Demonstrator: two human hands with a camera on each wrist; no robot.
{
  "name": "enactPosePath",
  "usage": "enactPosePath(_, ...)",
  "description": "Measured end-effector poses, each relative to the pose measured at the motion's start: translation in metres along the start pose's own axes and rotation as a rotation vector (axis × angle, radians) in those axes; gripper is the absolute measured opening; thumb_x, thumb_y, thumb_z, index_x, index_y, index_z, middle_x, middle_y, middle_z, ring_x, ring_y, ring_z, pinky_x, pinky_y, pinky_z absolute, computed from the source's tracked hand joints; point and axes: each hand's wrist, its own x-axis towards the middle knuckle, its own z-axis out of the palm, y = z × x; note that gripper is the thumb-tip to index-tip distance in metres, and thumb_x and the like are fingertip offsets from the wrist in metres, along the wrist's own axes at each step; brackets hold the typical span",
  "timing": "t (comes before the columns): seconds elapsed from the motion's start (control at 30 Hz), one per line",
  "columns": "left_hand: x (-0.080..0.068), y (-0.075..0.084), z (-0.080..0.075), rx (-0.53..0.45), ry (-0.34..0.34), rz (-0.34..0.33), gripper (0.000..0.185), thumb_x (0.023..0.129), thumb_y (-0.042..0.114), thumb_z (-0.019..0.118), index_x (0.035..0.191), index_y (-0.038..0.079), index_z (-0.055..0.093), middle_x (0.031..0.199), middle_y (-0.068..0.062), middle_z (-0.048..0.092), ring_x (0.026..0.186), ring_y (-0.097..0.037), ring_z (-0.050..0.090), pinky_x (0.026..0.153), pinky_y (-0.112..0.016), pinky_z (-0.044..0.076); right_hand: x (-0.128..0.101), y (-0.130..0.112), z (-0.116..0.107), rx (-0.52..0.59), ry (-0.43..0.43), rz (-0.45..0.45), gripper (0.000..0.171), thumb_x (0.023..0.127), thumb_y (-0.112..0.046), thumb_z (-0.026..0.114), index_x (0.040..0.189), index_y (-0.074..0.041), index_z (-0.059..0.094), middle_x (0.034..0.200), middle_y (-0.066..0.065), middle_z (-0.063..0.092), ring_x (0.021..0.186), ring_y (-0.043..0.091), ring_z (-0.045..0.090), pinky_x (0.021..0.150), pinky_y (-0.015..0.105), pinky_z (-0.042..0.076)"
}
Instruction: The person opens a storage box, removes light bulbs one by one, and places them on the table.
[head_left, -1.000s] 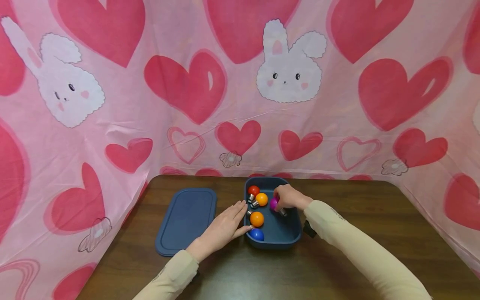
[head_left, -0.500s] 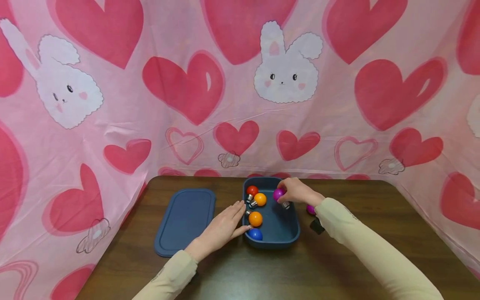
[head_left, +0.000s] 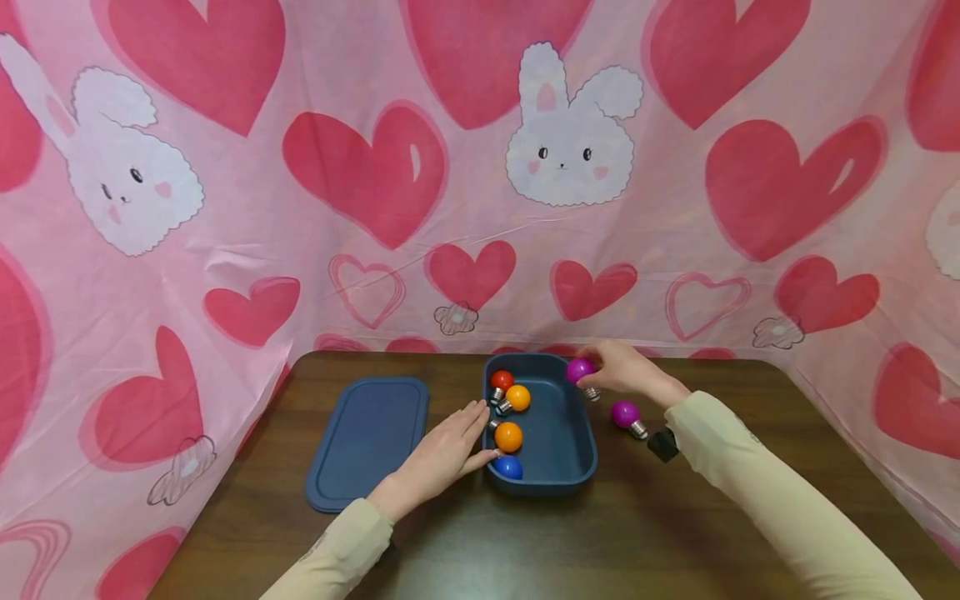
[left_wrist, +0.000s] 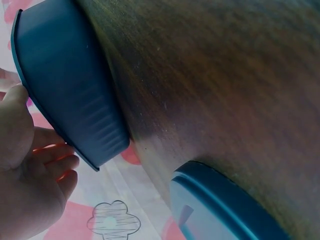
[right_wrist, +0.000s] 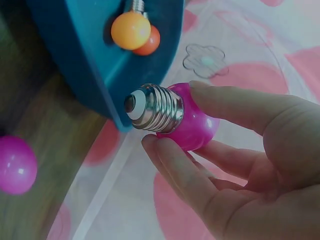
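Note:
My right hand (head_left: 626,368) pinches a purple light bulb (right_wrist: 192,122) by its globe, above the right rim of the blue bin (head_left: 555,479); the silver screw base points away from the palm in the right wrist view. A second purple bulb (head_left: 625,414) lies on the table right of the bin. With straight fingers, my left hand (head_left: 442,450) rests against the bin's left rim. Inside, along the left wall, lie a red bulb (head_left: 502,381), an orange bulb (head_left: 518,397), another orange bulb (head_left: 508,437) and a blue bulb (head_left: 509,467).
A flat blue lid (head_left: 367,442) lies on the wooden table (head_left: 480,550) left of the bin. Behind the table hangs a pink cloth (head_left: 480,217) with hearts and rabbits. A black wrist camera (head_left: 663,446) sits under the right sleeve.
My right hand has lifted the purple bulb from inside the bin and carried it right and back over the rim. The other purple bulb has come into view; the left hand stays put.

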Motion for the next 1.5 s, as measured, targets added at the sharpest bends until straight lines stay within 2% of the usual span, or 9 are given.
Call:
enactPosePath(0.1,0.000,0.000,0.000,-0.004,-0.004,-0.003,0.064,0.082,0.050,0.036,0.128,0.006,0.030,0.129,-0.010,0.031,0.116,-0.020,0.029,0.091,-0.034,0.027,-0.004,0.008,-0.004,-0.002,0.005,-0.014,0.039,0.066,-0.022,0.069,0.098,-0.005,0.058,0.084,0.005,0.058,0.069,0.016,0.050,0.059,0.028,0.044)
enactPosePath(0.37,0.000,0.000,-0.001,-0.009,-0.013,-0.006,0.064,0.082,0.050,0.037,0.128,0.006,0.030,0.129,-0.011,0.031,0.117,-0.020,0.028,0.091,-0.035,0.027,-0.014,0.032,-0.011,0.001,-0.005,0.017,0.036,0.065,-0.023,0.070,0.093,-0.004,0.058,0.078,0.004,0.057,0.066,0.016,0.049,0.056,0.026,0.043)
enactPosePath(0.5,0.000,0.000,-0.001,-0.008,-0.022,-0.009,0.064,0.082,0.050,0.036,0.129,0.007,0.029,0.130,-0.010,0.030,0.117,-0.020,0.027,0.091,-0.034,0.027,-0.020,0.044,-0.012,-0.016,0.012,0.004,0.039,0.065,-0.021,0.070,0.095,0.000,0.057,0.083,0.008,0.058,0.070,0.018,0.051,0.059,0.029,0.044)
enactPosePath(0.63,0.000,0.000,-0.001,-0.012,-0.026,-0.017,0.064,0.082,0.050,0.035,0.129,0.008,0.028,0.130,-0.010,0.030,0.117,-0.019,0.027,0.092,-0.033,0.026,-0.027,0.056,-0.013,-0.021,0.018,0.042,0.042,0.066,-0.020,0.069,0.098,0.005,0.056,0.088,0.013,0.058,0.075,0.021,0.052,0.063,0.033,0.044)
enactPosePath(0.87,0.000,0.001,-0.002,-0.019,-0.033,-0.015,0.065,0.082,0.050,0.035,0.129,0.006,0.028,0.130,-0.011,0.030,0.117,-0.021,0.028,0.092,-0.034,0.026,-0.038,0.073,-0.012,-0.027,0.009,0.097,0.043,0.066,-0.022,0.069,0.095,0.006,0.056,0.086,0.015,0.058,0.075,0.024,0.052,0.065,0.037,0.043)
enactPosePath(1.07,0.000,0.001,-0.003,-0.023,-0.031,-0.018,0.064,0.082,0.050,0.036,0.129,0.007,0.028,0.130,-0.010,0.030,0.117,-0.020,0.027,0.091,-0.033,0.026,-0.047,0.086,-0.010,-0.021,-0.020,0.173,0.045,0.067,-0.025,0.067,0.098,0.006,0.055,0.090,0.016,0.057,0.083,0.028,0.051,0.070,0.042,0.041)
enactPosePath(1.3,0.001,0.002,-0.004,-0.015,-0.023,-0.007,0.064,0.082,0.049,0.037,0.128,0.005,0.030,0.129,-0.011,0.030,0.116,-0.022,0.029,0.091,-0.035,0.027,-0.054,0.099,-0.002,0.016,-0.041,0.222,0.043,0.067,-0.024,0.067,0.096,0.005,0.055,0.087,0.013,0.057,0.077,0.023,0.051,0.066,0.039,0.042)
enactPosePath(1.5,0.001,0.002,-0.003,-0.012,-0.019,-0.007,0.064,0.082,0.049,0.038,0.128,0.005,0.029,0.129,-0.011,0.030,0.116,-0.021,0.029,0.091,-0.035,0.026,-0.056,0.109,0.007,0.011,-0.046,0.238,0.045,0.065,-0.024,0.068,0.096,0.006,0.054,0.087,0.014,0.057,0.078,0.024,0.051,0.066,0.039,0.042)
